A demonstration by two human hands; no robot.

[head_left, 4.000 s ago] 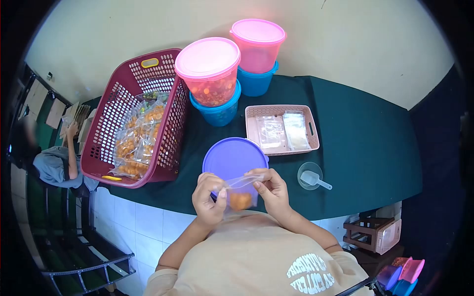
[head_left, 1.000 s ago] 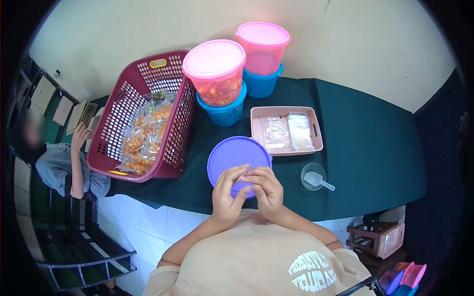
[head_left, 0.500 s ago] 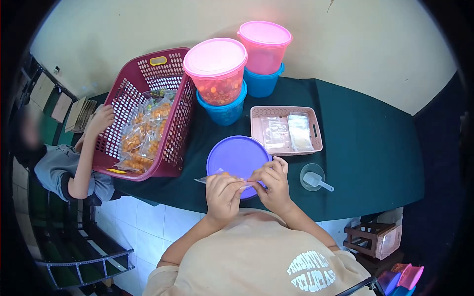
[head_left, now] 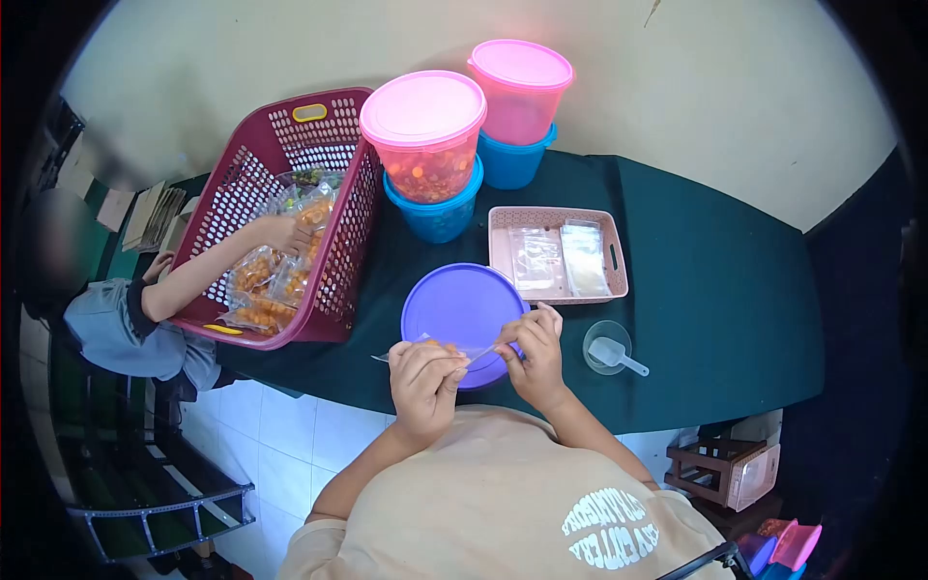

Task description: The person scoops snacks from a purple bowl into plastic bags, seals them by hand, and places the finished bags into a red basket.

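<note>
Between my hands is a small clear plastic bag with some orange pieces in it, over a round purple lid. My left hand is closed around the bag's filled part and hides much of it. At the bag's other end, my right hand pinches the edge between thumb and fingers. To the right of that hand, a clear bowl holds a white scoop. Behind it, a pink tray carries flat clear bags.
At left, a maroon basket holds several filled orange snack bags; a co-worker's hand reaches into it. Pink-lidded tubs stand on blue tubs by the wall. A dark green cloth covers the table.
My hands have spread slightly apart, stretching the bag's edge between them. The co-worker's hand has moved from the basket's left rim onto the snack bags inside.
</note>
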